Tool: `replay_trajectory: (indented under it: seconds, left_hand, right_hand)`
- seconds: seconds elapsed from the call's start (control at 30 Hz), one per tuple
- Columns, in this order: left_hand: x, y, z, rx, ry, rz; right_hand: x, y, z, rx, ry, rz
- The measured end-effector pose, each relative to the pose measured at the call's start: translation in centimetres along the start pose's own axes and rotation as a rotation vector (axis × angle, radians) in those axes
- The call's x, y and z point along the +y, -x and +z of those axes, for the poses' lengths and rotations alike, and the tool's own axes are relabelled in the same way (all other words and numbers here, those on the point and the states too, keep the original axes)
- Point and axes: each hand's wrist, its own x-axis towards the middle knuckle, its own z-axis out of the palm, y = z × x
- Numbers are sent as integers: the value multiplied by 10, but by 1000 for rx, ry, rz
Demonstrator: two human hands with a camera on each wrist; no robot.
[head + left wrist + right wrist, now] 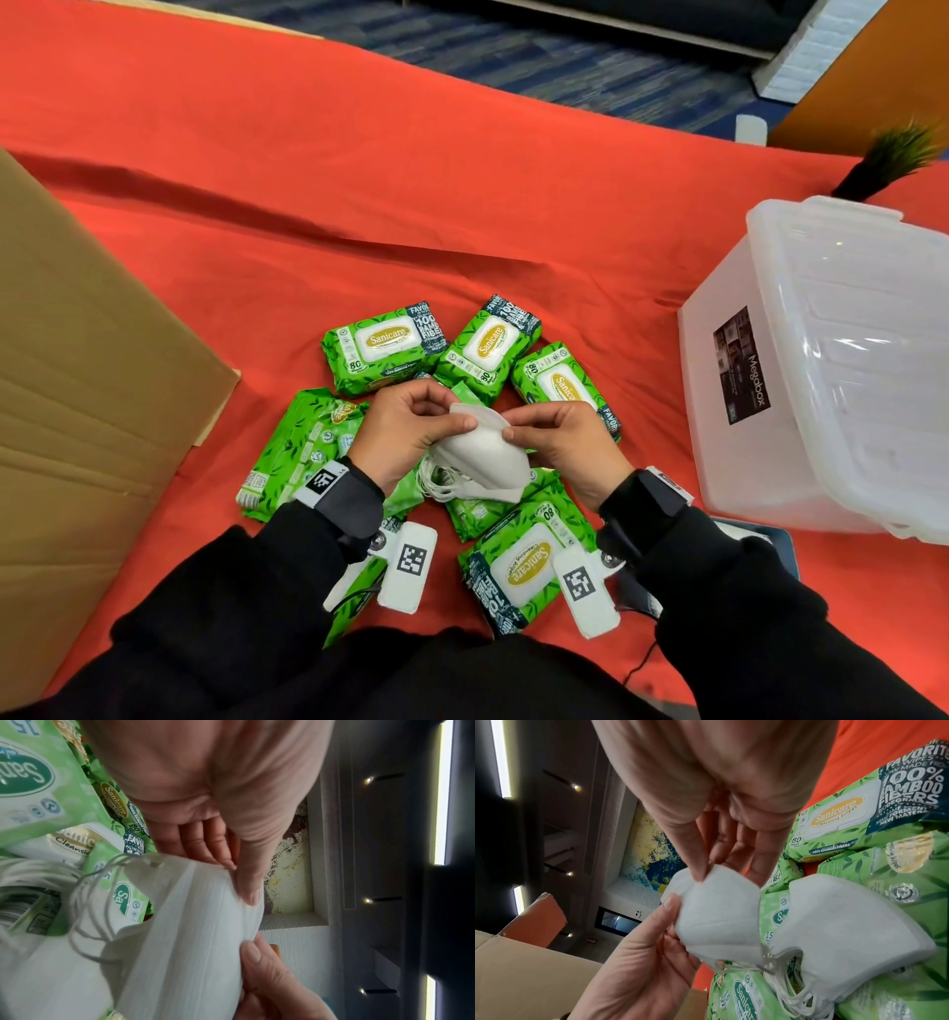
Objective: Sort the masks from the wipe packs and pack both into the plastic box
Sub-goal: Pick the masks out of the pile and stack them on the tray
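Note:
Both hands hold one white folded mask [485, 437] over the middle of the pile. My left hand [459, 413] pinches its upper left edge and my right hand [513, 426] pinches the upper right edge. The left wrist view shows the left thumb [250, 894] pressed on the mask [192, 923]. Seen from the right wrist, my right hand [726, 876] pinches the mask [716, 906] beside the left hand [654, 953]. A stack of masks [482, 488] [847, 923] with dangling ear loops lies on green Sanicare wipe packs [382, 347] [490, 344] [518, 565].
A translucent plastic box [821, 360] with a Megabox label sits at the right on the orange cloth [359, 205]. A large cardboard box [77, 385] fills the left side. A small plant [893, 154] stands behind the plastic box.

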Motion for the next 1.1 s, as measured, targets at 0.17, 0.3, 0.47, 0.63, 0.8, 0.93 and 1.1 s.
replay_trajectory:
  seconds: [0.17,0.3,0.47,0.63,0.8,0.93,1.1]
  left_hand:
    - [-2,1,0,-9,3,-22]
    - [-2,0,1,-12,-5,-25]
    - [-5,-2,-3,-96,-78,-89]
    - [-15,-11,-19,-152,-306,-160]
    - [-30,-16,-24,-28,-296,-268]
    - [-45,-14,-21,28,-290,-308]
    - [-56,-18,-19,69,-299,-296]
  right_hand:
    - [4,2,2,15,1,23]
    - [5,2,0,24,-13,58]
    - [9,0,-3,79,-123,106]
    - [25,-15,-19,207,-329,259]
    - [53,-25,-22,246,-241,374]
    - [67,-29,-22,283,-180,396]
    - [76,-34,-24,301,-137,391]
